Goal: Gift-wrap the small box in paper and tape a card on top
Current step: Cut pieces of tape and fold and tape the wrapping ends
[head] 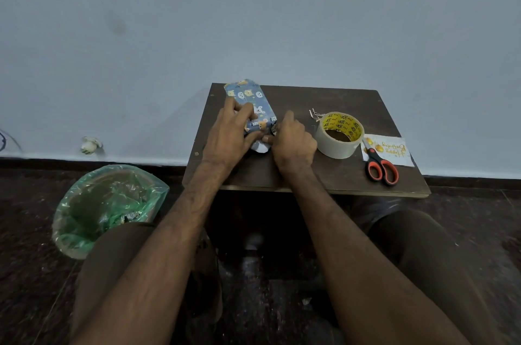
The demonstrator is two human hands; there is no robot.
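1. Paper-wrapped box [251,100] on the table's [304,99] left side, long axis near-to-far.
2. Left hand [231,130] grips its near part; right hand [293,141] pinches the near-end paper flap [260,148].
3. Tape roll [338,136] just right of the right hand.

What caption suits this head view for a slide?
Left hand and right hand fold the flap of the blue papered box on a table; tape roll, scissors and card lie alongside.

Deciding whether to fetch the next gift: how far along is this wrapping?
Blue paper already covers the box along its length. In hand: left hand grips the box while right hand pinches the near end flap. Left: taping the ends, then the card, lying untaped under the scissors beside the tape roll.
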